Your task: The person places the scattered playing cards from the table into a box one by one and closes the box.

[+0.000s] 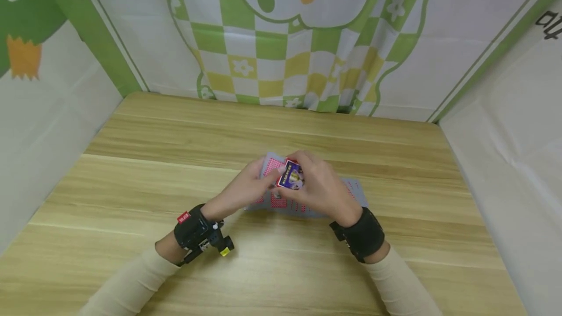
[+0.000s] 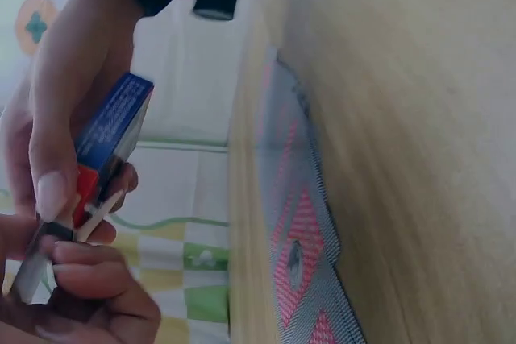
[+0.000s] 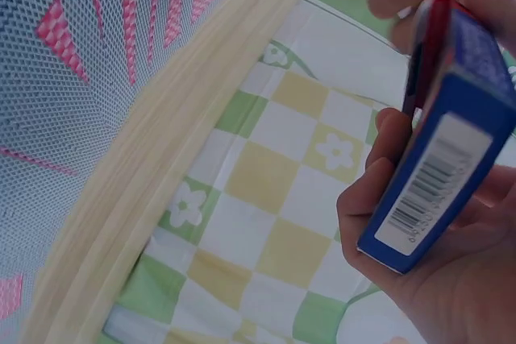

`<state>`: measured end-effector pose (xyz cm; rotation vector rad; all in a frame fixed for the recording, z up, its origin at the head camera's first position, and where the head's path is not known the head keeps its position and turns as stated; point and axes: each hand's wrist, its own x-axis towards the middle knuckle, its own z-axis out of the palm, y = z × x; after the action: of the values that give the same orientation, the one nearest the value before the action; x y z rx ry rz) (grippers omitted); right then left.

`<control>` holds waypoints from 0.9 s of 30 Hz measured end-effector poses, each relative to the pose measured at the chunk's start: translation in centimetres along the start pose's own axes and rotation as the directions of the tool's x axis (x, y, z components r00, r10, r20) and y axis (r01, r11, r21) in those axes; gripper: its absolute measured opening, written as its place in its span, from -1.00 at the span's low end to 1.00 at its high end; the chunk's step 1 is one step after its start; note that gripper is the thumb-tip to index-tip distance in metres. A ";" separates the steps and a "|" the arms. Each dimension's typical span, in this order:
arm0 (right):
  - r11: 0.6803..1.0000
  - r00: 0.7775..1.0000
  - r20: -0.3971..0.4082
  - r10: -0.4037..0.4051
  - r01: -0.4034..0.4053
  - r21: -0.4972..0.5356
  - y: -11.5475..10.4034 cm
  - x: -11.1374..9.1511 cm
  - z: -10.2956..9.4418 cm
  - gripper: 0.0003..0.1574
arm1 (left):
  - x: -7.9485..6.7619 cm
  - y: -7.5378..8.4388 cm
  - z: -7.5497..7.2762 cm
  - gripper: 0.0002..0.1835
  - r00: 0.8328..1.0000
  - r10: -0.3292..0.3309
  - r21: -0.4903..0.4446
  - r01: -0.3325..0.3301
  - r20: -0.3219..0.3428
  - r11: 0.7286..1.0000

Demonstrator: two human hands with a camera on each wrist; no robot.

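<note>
My right hand (image 1: 322, 184) grips a small blue and red cardboard box (image 1: 291, 175) with a picture on its face. In the right wrist view, the barcode end of that box (image 3: 435, 183) faces the camera, with fingers curled round the sides. My left hand (image 1: 248, 184) is at the box's red end, its thumb against the edge. The left wrist view shows the left fingers (image 2: 93, 275) curled round a dark and pale piece at that end, beside a white flap (image 2: 101, 213). Whether the piece is part of the box cannot be told.
Below the hands, a grey woven cloth (image 1: 357, 189) with pink patterns lies on the wooden table (image 1: 281, 267). A green and yellow checked curtain (image 1: 272, 43) hangs behind the table, and white cloth walls (image 1: 505, 126) stand at the sides.
</note>
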<state>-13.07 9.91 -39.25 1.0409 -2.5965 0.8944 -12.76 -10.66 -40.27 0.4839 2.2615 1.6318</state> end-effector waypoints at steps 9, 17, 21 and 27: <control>1.000 1.000 -0.010 -0.006 0.006 -0.027 0.3 0.1 -0.6 -0.10 | -0.2 0.6 -2.3 -0.72 0.995 0.003 0.031 0.000 -0.102 1.000; 0.998 0.998 0.007 -0.063 0.063 -0.015 0.0 -0.1 -0.3 -0.13 | 0.4 -0.2 -1.3 -0.80 0.999 0.049 0.012 -0.049 0.013 0.999; 0.999 0.998 0.020 -0.052 0.052 -0.006 0.0 -0.1 -0.3 -0.14 | 0.6 -0.5 -1.0 -0.78 0.999 0.040 0.081 -0.040 0.000 0.996; 1.000 0.999 0.051 -0.015 0.015 -0.010 -0.1 -0.1 -0.6 -0.15 | 0.7 -1.9 -2.2 -0.65 0.990 0.134 0.629 -0.082 -0.035 0.773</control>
<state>-12.91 10.27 -38.76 1.0928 -2.6281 0.8613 -14.49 -12.78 -41.47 0.7215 2.8672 0.8944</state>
